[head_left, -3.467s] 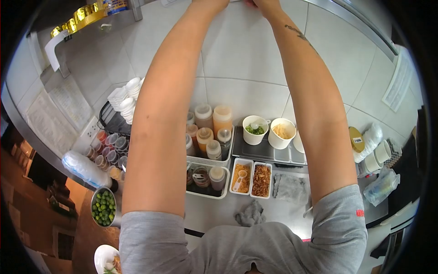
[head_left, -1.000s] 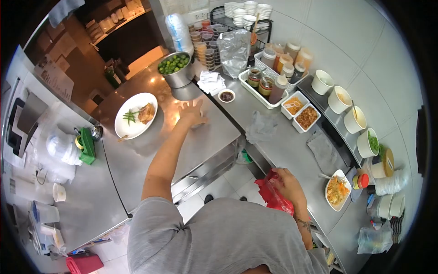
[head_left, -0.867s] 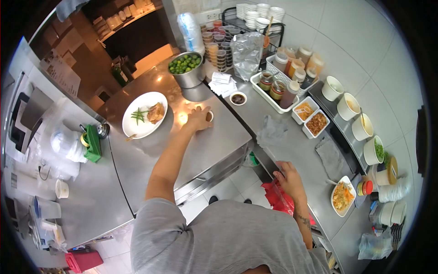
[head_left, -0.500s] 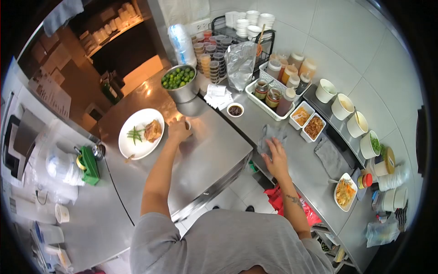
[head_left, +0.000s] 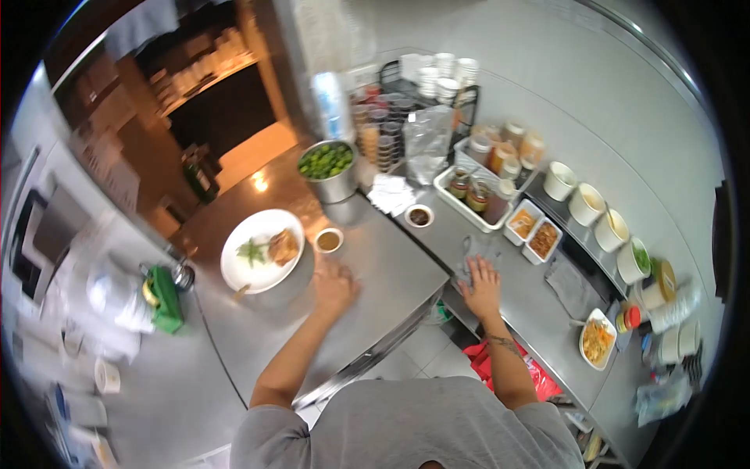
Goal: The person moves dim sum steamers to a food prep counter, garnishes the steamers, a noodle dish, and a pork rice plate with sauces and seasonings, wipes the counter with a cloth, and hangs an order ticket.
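My left hand (head_left: 334, 288) is over the steel counter, just below a small cup of brown sauce (head_left: 329, 241) and apart from it. Its fingers look loosely bent with nothing visible in them, though motion blurs them. Left of the cup sits a white oval plate (head_left: 242, 273) with green stalks (head_left: 251, 252) and a browned piece of food (head_left: 283, 247). On the right counter, my right hand (head_left: 481, 289) lies with fingers spread, its fingertips at a crumpled grey cloth (head_left: 473, 248). A bowl of dark sauce (head_left: 419, 216) stands farther back.
A steel pot (head_left: 332, 187) of green limes is behind the plate. White baskets (head_left: 449, 195) hold jars and bottles. Two tubs of toppings (head_left: 541, 242), a folded grey cloth (head_left: 573, 286) and a dish of shredded food (head_left: 597, 344) line the right counter.
My left hand has come off the sauce cup and drawn back towards me, leaving the cup beside the plate. The right hand stays by the grey cloth. The whole view has shifted slightly.
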The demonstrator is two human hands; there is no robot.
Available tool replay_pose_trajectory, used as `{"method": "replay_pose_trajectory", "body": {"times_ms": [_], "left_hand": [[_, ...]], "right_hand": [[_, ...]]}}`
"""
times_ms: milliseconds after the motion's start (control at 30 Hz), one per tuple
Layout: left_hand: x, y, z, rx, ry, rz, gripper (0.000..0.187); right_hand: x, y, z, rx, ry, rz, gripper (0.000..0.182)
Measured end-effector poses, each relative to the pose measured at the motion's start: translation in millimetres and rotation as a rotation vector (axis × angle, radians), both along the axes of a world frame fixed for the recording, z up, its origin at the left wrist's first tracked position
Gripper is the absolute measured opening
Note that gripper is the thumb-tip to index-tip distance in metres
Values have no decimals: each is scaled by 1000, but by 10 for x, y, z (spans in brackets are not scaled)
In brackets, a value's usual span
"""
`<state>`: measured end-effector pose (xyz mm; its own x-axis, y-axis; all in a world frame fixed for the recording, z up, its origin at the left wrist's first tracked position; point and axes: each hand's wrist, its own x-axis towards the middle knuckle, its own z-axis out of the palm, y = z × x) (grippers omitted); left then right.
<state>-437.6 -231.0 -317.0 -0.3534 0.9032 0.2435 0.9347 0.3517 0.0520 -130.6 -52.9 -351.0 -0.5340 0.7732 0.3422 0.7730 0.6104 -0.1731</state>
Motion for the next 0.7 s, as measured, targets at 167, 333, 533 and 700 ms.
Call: {"method": "replay_pose_trajectory", "body": {"times_ms": [167, 333, 533, 700], "left_hand": [[582, -873, -88, 53, -643, -477, 18], [1134, -1936, -27, -317, -1312, -303, 26], [1879, -2968, -435, -35, -1586, 37, 36], [2735, -3308, -947, 414, -1569, 41, 33]], "right_hand": [[79, 93, -13, -39, 215, 228, 60], [-222, -492, -33, -50, 469, 361, 37], [-576, -2045, 185, -1621, -260, 1007, 15], [-414, -2530, 713, -1540, -1003, 1278, 16]]}}
